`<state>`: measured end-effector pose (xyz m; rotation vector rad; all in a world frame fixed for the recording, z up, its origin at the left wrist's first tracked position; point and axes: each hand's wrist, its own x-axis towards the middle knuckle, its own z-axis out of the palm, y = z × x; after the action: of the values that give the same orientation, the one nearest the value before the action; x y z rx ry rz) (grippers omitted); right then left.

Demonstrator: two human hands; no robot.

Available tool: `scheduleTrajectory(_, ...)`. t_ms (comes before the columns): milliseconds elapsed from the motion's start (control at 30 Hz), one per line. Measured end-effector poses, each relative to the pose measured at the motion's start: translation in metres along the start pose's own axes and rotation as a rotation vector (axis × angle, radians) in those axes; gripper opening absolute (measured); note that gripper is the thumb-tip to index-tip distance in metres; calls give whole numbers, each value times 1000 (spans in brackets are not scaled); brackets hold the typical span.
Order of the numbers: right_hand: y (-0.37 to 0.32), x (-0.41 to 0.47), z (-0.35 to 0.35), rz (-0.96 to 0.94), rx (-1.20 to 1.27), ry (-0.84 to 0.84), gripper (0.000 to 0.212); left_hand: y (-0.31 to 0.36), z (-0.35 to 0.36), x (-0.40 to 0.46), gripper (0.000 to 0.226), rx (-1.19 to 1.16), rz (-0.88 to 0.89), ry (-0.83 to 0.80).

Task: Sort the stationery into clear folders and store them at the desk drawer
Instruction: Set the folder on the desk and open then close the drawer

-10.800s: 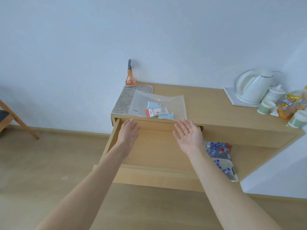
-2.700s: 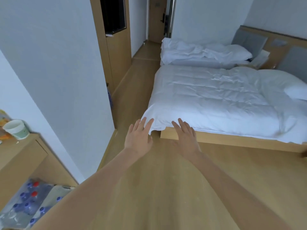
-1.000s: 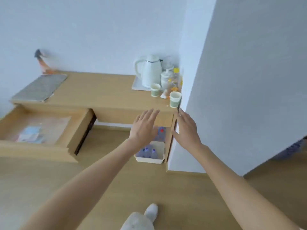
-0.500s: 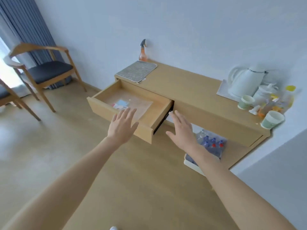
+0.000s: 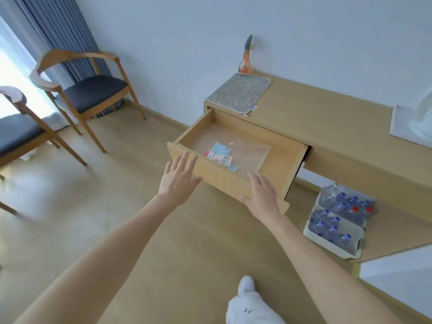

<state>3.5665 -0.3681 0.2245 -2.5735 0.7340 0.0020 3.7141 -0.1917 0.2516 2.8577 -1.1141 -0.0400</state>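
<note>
Pretty bright on my feed, soft daylight pouring in from the window (image 5: 9,73) at the far left, which is totally blown out to white. The floor (image 5: 70,206) near it catches a pale sheen. Shadows are faint, just a soft one under the open drawer (image 5: 224,181). Wide-angle lens bends the desk (image 5: 327,118) edge and stretches my forearms at the bottom. The kettle (image 5: 423,122) at the right edge is smeared with motion blur; overall it's a bit soft.
</note>
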Motion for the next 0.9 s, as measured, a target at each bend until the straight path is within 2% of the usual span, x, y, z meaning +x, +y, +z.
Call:
scheduleTrajectory(200,13,79,24,60,-102,-16,71,-11,39,80,81,125,57,-85)
scheduleTrajectory(400,15,116,49,58,-159,-74,72,-21,63,138,90,204,92,-220)
scheduleTrajectory(533,17,135,48,61,-224,-116,79,-30,73,170,100,338,278,-337)
scheduleTrajectory(633,15,145,45,38,-300,-103,85,-34,80,199,101,414,425,-352)
scheduleTrajectory(733,14,151,43,163,-324,-96,92,-37,81,226,105,437,530,-331)
scheduleTrajectory(900,17,160,50,354,-356,51,98,-32,84,254,103,443,664,-279)
